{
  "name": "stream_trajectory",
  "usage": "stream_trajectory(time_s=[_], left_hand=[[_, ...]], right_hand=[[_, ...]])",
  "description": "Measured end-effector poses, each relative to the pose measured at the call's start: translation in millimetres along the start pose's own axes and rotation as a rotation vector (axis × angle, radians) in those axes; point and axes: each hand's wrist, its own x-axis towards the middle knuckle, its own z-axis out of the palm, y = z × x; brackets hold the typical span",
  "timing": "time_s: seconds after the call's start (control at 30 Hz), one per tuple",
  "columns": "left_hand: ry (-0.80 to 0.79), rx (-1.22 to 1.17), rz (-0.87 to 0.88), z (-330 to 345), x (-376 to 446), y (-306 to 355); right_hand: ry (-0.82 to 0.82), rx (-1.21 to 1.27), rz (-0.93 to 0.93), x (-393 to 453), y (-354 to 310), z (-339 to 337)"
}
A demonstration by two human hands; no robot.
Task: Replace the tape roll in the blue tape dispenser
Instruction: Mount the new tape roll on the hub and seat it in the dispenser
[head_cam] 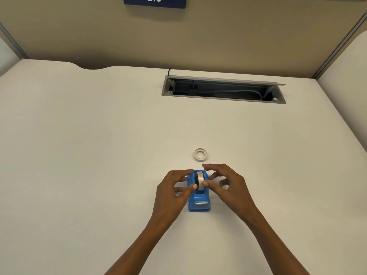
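A blue tape dispenser stands on the white desk, its metal cutter facing me. A clear tape roll on a black hub sits upright in its cradle. My left hand is at the dispenser's left side, thumb tip touching the roll's left face. My right hand is at the right side, thumb tip on the roll's right face, other fingers spread above. A second, thin white tape roll lies flat on the desk just beyond the dispenser.
The white desk spreads wide on all sides. A grey open cable tray with cords is sunk into the desk at the back right. Beige partition walls close the back and sides.
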Motion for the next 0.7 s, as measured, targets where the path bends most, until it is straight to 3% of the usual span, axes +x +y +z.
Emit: stream_trajectory(time_s=[0.2, 0.7], left_hand=[[-0.030, -0.009, 0.023, 2, 1, 0], [-0.078, 0.028, 0.060, 7, 12, -2]], right_hand=[[-0.001, -0.055, -0.097, -5, 1, -5], [-0.010, -0.008, -0.073, -1, 0, 1]])
